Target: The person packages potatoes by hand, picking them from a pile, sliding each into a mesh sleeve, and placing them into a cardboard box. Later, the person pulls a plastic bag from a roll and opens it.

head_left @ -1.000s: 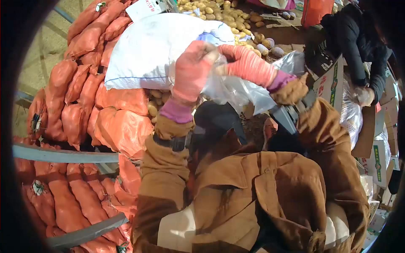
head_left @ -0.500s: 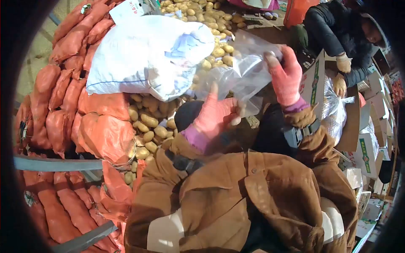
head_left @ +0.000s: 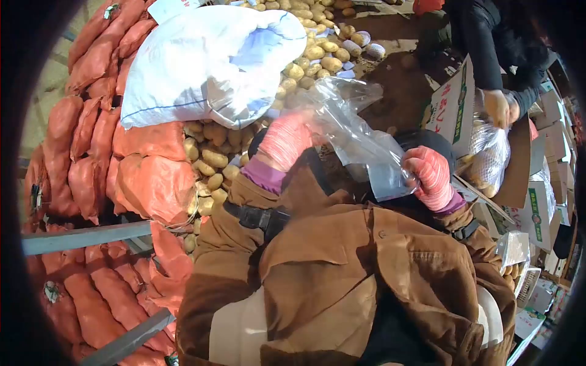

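A clear plastic bag (head_left: 357, 137) is stretched between my two hands, above my lap. My left hand (head_left: 288, 139), in a pink glove, grips its left part, with the fingertips partly hidden. Closed on the bag's lower right edge is my right hand (head_left: 430, 177), also in a pink glove. The bag looks flat, with nothing visible inside. Potatoes (head_left: 314, 53) lie in a heap just beyond my left hand. A large white woven sack (head_left: 195, 67) rests on the heap to the left.
Red mesh sacks (head_left: 97, 146) are stacked along the left, beside grey metal bars (head_left: 85, 238). At right, a co-worker's hands (head_left: 502, 108) touch a filled clear bag (head_left: 488, 152) in a printed carton (head_left: 448, 113). More cartons (head_left: 537, 213) stand behind it.
My right hand has come down towards my lap, and my left hand has shifted slightly left and up. The plastic bag now slants down to the right. The co-worker's hands have moved onto the filled bag.
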A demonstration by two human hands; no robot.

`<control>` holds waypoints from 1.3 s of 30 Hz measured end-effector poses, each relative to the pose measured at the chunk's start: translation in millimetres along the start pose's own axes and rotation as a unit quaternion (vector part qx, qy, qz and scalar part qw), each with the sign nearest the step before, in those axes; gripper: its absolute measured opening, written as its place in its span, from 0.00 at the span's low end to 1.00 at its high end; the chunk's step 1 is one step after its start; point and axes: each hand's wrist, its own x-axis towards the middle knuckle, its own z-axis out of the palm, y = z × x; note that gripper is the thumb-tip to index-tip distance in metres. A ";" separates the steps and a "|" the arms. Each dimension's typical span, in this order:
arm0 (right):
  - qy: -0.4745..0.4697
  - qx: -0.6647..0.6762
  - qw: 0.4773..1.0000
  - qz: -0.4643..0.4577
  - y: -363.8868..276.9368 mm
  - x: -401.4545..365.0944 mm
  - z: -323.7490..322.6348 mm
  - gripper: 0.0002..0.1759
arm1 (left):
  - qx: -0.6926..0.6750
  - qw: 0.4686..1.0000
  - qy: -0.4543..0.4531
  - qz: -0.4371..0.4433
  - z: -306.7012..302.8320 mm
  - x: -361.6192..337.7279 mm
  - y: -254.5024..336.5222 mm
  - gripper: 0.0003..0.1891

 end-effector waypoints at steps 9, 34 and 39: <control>-0.246 0.005 0.968 -0.041 -19.3 17.1 30.1 0.10 | 0.121 0.942 0.261 0.173 17.1 -14.3 21.6 0.14; 0.056 0.224 0.951 0.205 -23.7 97.9 66.5 0.16 | 0.206 0.964 0.027 0.166 47.8 -30.8 -10.4 0.09; 0.072 0.334 0.917 0.206 -25.6 93.3 73.5 0.09 | 0.155 0.981 0.031 0.111 47.2 -34.4 -11.1 0.11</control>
